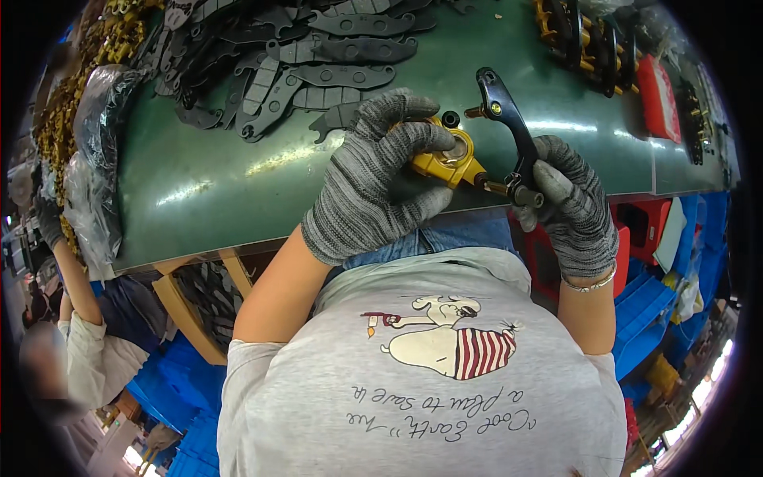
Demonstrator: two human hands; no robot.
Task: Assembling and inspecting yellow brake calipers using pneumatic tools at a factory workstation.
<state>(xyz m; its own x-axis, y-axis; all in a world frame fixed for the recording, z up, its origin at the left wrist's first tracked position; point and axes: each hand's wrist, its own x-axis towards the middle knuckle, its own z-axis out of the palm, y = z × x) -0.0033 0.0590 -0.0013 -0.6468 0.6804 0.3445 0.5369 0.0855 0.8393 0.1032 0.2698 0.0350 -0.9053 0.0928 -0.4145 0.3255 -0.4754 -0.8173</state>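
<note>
My left hand (381,171), in a grey striped knit glove, is closed round a gold brake caliper (455,159) with a round silvery piston in its bore. My right hand (576,203), gloved alike, grips a black caliper bracket (515,127) by its lower end. The bracket stands up at a tilt, with a brass-coloured pin jutting left from its upper part. Its lower pin meets the caliper's right side near a dark rubber boot. Both parts are held just above the table's near edge.
Flat black brake pads (350,52) lie heaped on the green table (262,195). More black brackets (592,36) and a red-and-white packet (660,99) lie at the right. Clear plastic (95,151) and gold parts line the left. Blue crates (652,310) stand below; a co-worker is at far left.
</note>
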